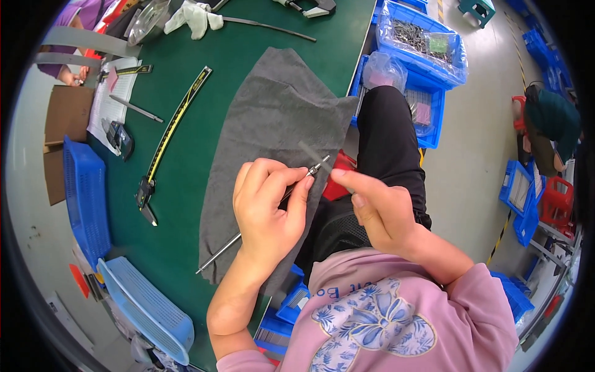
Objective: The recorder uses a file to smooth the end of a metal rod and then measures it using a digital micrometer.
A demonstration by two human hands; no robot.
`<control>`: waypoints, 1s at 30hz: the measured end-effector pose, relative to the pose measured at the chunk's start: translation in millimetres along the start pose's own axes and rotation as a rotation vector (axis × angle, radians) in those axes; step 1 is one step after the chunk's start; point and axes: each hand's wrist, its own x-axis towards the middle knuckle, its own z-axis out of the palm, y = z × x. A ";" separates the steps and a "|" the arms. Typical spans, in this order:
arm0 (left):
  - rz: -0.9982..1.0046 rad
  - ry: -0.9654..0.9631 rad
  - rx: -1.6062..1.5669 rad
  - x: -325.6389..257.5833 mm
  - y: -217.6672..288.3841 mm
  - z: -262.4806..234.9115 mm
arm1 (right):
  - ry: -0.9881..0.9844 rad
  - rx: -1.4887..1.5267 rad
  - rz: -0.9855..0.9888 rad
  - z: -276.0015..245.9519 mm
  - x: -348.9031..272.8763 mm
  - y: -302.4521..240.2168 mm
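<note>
My left hand (266, 201) is closed around a thin metal rod (220, 253), pinching it near its upper end between thumb and fingertips. The rod runs down to the left under the hand, and its narrow tip pokes out beyond the fingers. Across that tip lies a thin flat grey file (313, 155), slightly blurred, gripped at its lower right end by my right hand (385, 214). The right index finger stretches along the file and the thumb is bent beneath. Below both hands a grey cloth (273, 111) covers part of the green table (180, 180) and hangs over its edge.
Left of the cloth lies a digital caliper (164, 139); another caliper (118, 137) rests on papers. Blue baskets (87, 198) line the far left. A long file (269, 26) lies at the top. Blue bins of metal parts (421, 46) stand right of the table. Other people are nearby.
</note>
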 end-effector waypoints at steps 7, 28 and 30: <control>0.032 0.021 0.006 -0.2 -0.5 1.1 | -0.038 -0.018 -0.047 4.9 -6.5 0.3; 0.000 0.027 -0.009 -1.5 1.9 3.5 | -0.039 -0.556 -0.267 10.1 -6.4 2.1; 0.001 0.028 -0.019 -0.4 1.6 2.6 | -0.019 -0.551 -0.307 13.7 0.0 2.3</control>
